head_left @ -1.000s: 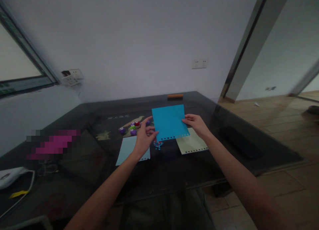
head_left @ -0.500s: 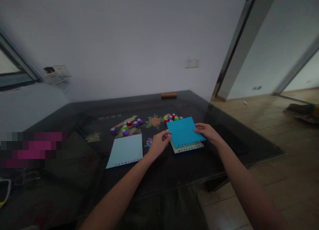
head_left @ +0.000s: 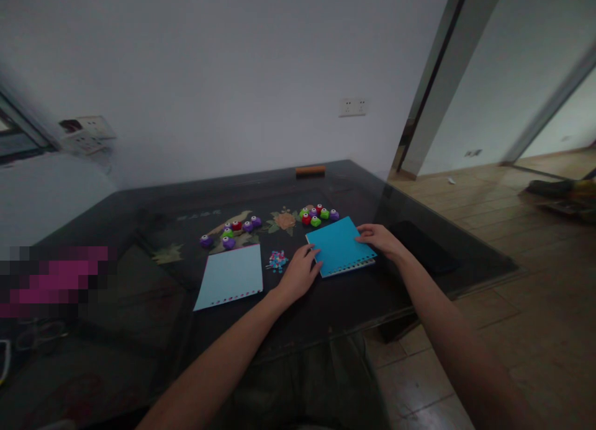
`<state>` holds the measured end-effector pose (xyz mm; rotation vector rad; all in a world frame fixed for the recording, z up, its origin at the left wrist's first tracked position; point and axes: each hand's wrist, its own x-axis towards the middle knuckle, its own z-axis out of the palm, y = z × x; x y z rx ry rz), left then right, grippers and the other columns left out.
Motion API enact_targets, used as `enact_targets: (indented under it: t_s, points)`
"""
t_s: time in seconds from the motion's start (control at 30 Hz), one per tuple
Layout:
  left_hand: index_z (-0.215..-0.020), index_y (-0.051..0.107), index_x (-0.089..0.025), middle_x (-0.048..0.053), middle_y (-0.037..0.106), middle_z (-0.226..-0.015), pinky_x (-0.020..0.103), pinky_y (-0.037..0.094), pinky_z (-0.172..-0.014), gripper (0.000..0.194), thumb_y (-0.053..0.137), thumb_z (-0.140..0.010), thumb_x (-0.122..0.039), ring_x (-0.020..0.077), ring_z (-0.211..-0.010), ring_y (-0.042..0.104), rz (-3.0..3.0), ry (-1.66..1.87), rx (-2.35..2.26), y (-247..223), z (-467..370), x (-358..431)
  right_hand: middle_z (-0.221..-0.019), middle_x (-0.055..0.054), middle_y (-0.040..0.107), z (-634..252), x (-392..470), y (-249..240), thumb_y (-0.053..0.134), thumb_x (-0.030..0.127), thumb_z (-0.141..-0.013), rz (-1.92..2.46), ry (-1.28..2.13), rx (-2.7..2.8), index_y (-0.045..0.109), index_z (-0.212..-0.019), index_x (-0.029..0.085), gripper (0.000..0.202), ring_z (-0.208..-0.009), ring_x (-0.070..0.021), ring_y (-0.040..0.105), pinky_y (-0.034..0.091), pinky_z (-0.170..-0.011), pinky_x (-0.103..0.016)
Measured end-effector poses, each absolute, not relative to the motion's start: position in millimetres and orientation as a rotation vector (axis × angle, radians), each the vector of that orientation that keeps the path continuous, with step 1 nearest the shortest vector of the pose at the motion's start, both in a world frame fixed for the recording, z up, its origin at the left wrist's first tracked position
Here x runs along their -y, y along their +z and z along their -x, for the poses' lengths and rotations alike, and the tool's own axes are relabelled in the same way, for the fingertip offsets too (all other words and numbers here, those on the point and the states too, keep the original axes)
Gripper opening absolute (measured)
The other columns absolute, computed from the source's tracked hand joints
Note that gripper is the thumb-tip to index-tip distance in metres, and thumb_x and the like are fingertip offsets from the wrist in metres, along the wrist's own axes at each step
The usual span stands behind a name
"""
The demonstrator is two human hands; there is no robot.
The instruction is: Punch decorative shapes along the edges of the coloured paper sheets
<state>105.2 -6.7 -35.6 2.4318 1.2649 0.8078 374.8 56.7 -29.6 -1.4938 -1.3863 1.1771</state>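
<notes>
At the left of the tabletop, a pale sheet is laid flat with its row of holes turned toward the near side, and behind it a group of small coloured pieces is seen. Between that sheet and the left hand, a little heap of bits is left lying. The left fingers are set against the left edge of the blue sheet, thumb and forefinger parted; whether the edge is gripped cannot be told. The blue sheet, which is held up in the air a second ago, is now rested on the cream sheet, only a thin lower strip of which is left uncovered. By this the two sheets are judged to be brought into one loose stack, though their holed edges are not quite matched. Farther right, the right hand is placed with its fingers narrowed at the blue sheet's right edge; whether it is pinched cannot be told
</notes>
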Motion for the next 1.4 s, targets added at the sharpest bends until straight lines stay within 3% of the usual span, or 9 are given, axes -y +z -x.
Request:
enact_targets:
  t_s: [0.13,0.5,0.77,1.03,1.4]
  points:
    - [-0.125,0.049,-0.013,0.015,0.043,-0.135,0.039,0.032,-0.106,0.042,0.044,-0.088,-0.032,0.0243,-0.126,0.039,-2.466,0.701,-1.29,-39,-104,7,-0.063,0.0,0.061,-373,-56,-30,0.069,0.017,-0.062,1.511,1.156,1.409,0.06,-0.098,0.011,0.038,-0.056,-0.0124,0.056,0.044,-0.055,-0.024]
    - [-0.125,0.049,-0.012,0.015,0.044,-0.135,0.038,0.032,-0.105,0.044,0.046,-0.087,-0.032,0.0242,-0.125,0.04,-2.526,0.62,-1.301,-39,-104,7,-0.058,0.003,0.057,-370,-53,-25,0.07,0.018,-0.062,1.495,1.14,1.439,0.06,-0.098,0.01,0.038,-0.05,-0.0091,0.051,0.04,-0.05,-0.02]
    - [-0.125,0.05,-0.011,0.015,0.045,-0.135,0.038,0.032,-0.105,0.044,0.046,-0.087,-0.032,0.024,-0.126,0.04,-2.522,0.602,-1.297,-36,-104,7,-0.055,0.001,0.057,-374,-55,-26,0.065,0.021,-0.07,1.566,0.932,1.491,0.062,-0.096,0.011,0.029,-0.047,-0.0098,0.052,0.042,-0.047,-0.021]
    - [-0.124,0.051,-0.012,0.015,0.045,-0.134,0.039,0.033,-0.105,0.043,0.047,-0.086,-0.033,0.0242,-0.125,0.041,-2.531,0.623,-1.286,-40,-103,6,-0.066,-0.002,0.062,-379,-62,-34,0.066,0.021,-0.067,1.698,0.585,1.67,0.066,-0.087,0.015,0.022,-0.056,-0.012,0.056,0.044,-0.053,-0.023]
    - [-0.124,0.051,-0.011,0.016,0.046,-0.134,0.038,0.032,-0.105,0.043,0.047,-0.086,-0.032,0.024,-0.125,0.041,-2.509,0.624,-1.29,-38,-105,7,-0.069,-0.002,0.063,-371,-59,-32,0.065,0.02,-0.066,1.695,0.566,1.73,0.068,-0.087,0.016,0.022,-0.063,-0.0135,0.057,0.044,-0.062,-0.026]
